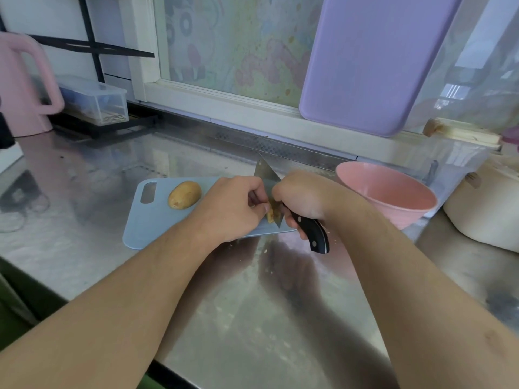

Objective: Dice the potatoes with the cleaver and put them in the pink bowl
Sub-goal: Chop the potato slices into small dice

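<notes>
A pale blue cutting board (146,223) lies on the steel counter. One whole brown potato (184,194) sits at its left end. My right hand (302,196) grips the black handle of the cleaver (266,178), its blade tilted over the board. My left hand (231,210) curls its fingers around yellowish potato pieces (271,213) right against the blade. Most of the pieces are hidden by my fingers. The pink bowl (393,192) stands just right of the board; no pieces show in the part of its inside I can see.
A purple board (373,60) leans on the window behind. A pink jug (25,85) and a clear box (95,101) stand at the back left. A cream appliance (488,209) and a clear container (455,158) crowd the right side.
</notes>
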`<state>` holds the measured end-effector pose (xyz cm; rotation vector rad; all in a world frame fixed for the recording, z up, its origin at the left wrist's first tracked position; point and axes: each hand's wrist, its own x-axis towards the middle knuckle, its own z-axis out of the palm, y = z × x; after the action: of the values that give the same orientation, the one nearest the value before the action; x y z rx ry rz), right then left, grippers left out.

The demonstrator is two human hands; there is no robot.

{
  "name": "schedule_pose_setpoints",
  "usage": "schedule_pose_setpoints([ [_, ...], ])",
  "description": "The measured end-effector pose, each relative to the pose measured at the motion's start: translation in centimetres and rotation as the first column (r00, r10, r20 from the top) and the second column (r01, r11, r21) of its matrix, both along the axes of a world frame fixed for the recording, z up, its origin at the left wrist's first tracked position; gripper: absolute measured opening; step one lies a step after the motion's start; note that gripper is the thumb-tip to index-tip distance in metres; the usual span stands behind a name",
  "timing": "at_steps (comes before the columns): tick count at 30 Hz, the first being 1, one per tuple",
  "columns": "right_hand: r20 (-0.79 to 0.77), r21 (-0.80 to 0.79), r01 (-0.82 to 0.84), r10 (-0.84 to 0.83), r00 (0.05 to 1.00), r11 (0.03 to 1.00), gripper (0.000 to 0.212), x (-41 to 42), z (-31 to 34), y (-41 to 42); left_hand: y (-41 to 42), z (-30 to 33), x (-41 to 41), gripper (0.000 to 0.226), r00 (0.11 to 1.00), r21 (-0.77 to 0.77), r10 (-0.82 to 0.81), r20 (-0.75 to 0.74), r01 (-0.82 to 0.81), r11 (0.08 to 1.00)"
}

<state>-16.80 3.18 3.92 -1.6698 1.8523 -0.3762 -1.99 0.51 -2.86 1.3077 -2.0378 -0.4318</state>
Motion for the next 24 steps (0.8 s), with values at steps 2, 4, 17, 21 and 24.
schedule_pose_setpoints([
  [2,0.011,0.008,0.015,-0.015,1.000,1.000,0.027,-0.1,0.3,0.1,0.0,0.0,0.0,0.008,1.000,0.002,0.004,-0.003,-0.004,1.000],
  [4,0.002,0.026,0.024,-0.024,1.000,0.999,0.028,-0.1,0.7,0.1,0.0,0.0,-0.1,0.009,1.000,0.002,0.009,-0.001,-0.009,1.000],
  [17,0.017,0.058,0.082,-0.083,0.996,0.995,0.031,-0.5,3.0,0.8,-0.1,-0.3,0.0,0.007,0.999,0.001,0.016,-0.030,-0.016,1.000],
  [21,-0.007,0.060,0.076,-0.076,0.997,0.995,0.031,-0.3,3.1,0.8,-0.1,-0.2,0.0,0.007,0.999,-0.002,0.019,-0.044,-0.020,1.000],
  [24,-0.010,0.039,0.068,-0.067,0.998,0.997,0.027,-0.2,2.9,0.9,0.0,-0.1,-0.1,0.009,0.998,-0.004,0.045,-0.047,-0.045,0.999],
])
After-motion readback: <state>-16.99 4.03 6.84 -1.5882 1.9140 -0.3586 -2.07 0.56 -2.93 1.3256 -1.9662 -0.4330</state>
